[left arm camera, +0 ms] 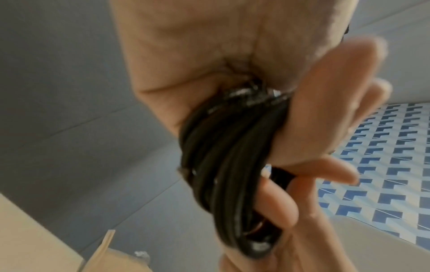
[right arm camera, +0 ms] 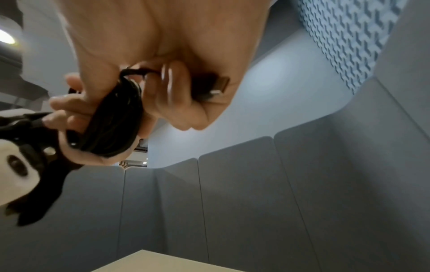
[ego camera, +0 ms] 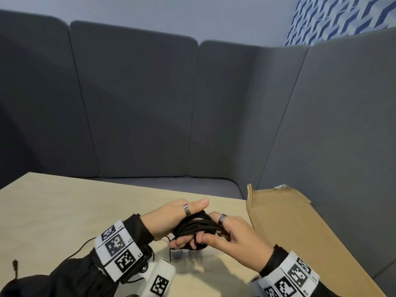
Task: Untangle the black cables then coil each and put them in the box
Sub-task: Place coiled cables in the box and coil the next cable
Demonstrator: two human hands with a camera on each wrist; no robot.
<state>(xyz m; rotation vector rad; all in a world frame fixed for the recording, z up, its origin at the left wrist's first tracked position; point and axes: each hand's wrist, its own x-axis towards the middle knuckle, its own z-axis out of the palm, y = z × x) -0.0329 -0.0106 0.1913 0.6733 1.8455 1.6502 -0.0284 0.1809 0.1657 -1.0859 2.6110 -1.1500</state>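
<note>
Above the table's (ego camera: 64, 200) near edge, my left hand (ego camera: 171, 219) curls round a coiled black cable (ego camera: 197, 227); my right hand (ego camera: 233, 234) pinches its USB plug (right arm camera: 216, 86). Loosen either grip and I judge the loops spring apart short of the box (ego camera: 278, 209) at the table's right edge.

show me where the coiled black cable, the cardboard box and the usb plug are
coiled black cable (ego camera: 194, 229): head view, on the middle of the bundled loops held between both hands
cardboard box (ego camera: 278, 209): head view, on the bare brown flap at the right of the table
usb plug (right arm camera: 217, 88): right wrist view, on its metal end
</note>
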